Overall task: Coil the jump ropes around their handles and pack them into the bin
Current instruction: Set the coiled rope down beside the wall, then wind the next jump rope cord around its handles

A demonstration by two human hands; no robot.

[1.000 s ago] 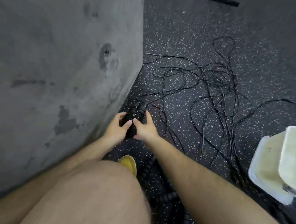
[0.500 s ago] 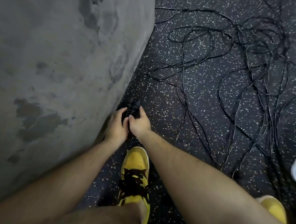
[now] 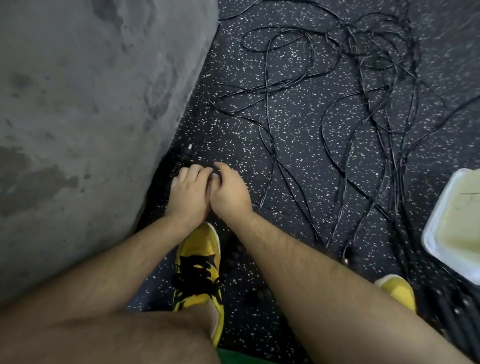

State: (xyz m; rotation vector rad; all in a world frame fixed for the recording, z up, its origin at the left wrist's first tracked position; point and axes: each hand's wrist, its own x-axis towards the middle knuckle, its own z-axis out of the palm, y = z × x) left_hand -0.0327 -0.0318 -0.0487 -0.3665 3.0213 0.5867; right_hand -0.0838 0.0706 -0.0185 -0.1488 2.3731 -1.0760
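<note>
Handle bundle (image 3: 178, 166): black, rope-wound, at the wall foot; stood clear a second ago, now mostly covered; left hand (image 3: 189, 197) and right hand (image 3: 230, 194), fingers curled gripping it; coil probably being secured; bin (image 3: 438, 256) well apart; loose ropes (image 3: 348, 104) on floor.

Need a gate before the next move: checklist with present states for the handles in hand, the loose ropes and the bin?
1. Left hand gripping the handle bundle: ok.
2. Right hand holding the bundle too: cannot tell; its fingers curl down and hide what is under them.
3. Winding on the bundle finished: cannot tell; the hands cover most of it.
4. Bin in view, right of the hands: ok.
5. Floor between hands and bin free of loose ropes: not ok; they lie tangled there.
</note>
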